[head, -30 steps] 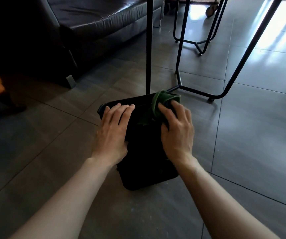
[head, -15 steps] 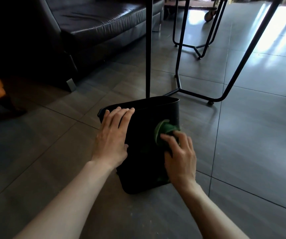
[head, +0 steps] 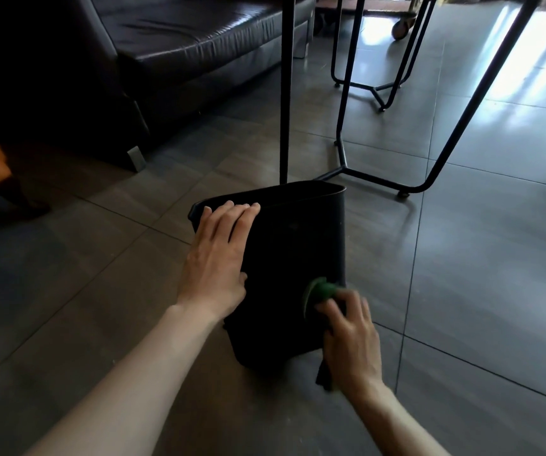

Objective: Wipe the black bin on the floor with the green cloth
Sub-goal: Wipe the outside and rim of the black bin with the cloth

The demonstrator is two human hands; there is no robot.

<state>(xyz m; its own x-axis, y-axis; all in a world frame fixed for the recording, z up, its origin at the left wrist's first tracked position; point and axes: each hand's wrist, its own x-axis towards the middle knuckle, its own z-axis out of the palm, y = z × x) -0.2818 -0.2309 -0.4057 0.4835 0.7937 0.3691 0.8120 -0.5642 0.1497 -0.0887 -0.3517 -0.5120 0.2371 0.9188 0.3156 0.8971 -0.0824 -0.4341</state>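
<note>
black bin [head: 293,258] stands on the floor [head: 462,291], tilted a little toward me, just in front of a black metal frame leg [head: 285,93]; my left hand [head: 214,258] lies flat on the near wall up by the rim, fingers straight, grip wide and holding nothing; i read that as bracing so the bin doesn't slide or tip under the rubbing; my right hand [head: 352,340] is low on the right side of the same wall, fingers curled round the green cloth [head: 319,291], pressing it on the plastic; hand is motion-blurred; a dark tail of cloth hangs below the wrist near the floor; cloth bunched so the pressure lands on one patch, i'd guess; wiping looks mid-way, lower right corner in hand, far sides and inside likely untouched; dark sofa [head: 182,44] well apart at back left.
</note>
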